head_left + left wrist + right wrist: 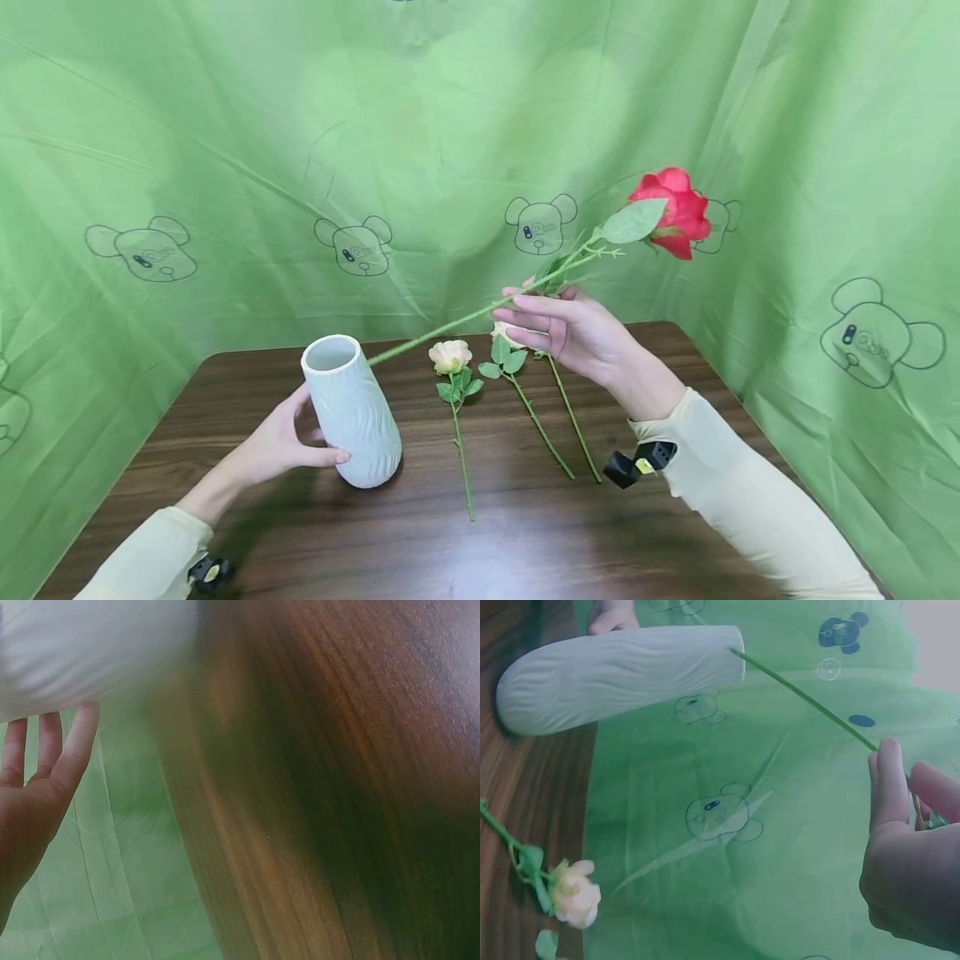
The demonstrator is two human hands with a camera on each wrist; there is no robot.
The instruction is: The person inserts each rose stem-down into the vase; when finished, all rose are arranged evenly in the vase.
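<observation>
A white vase (358,417) with a wavy relief stands on the table, its mouth facing up. My left hand (281,442) holds its side, thumb across the front and fingers behind. My right hand (581,333) pinches the green stem of a red rose (675,212) between thumb and fingers. The bloom points up and to the right, while the stem slants down left to the vase (630,679). The stem's lower end lies beside the vase near its rim, outside the mouth; whether they touch I cannot tell.
A cream rose (451,357) lies on the brown wooden table (420,558) right of the vase. Two more stems lie further right, one with a cream bloom (504,333) partly behind my right hand. Green cloth (450,167) with bear outlines hangs around the table.
</observation>
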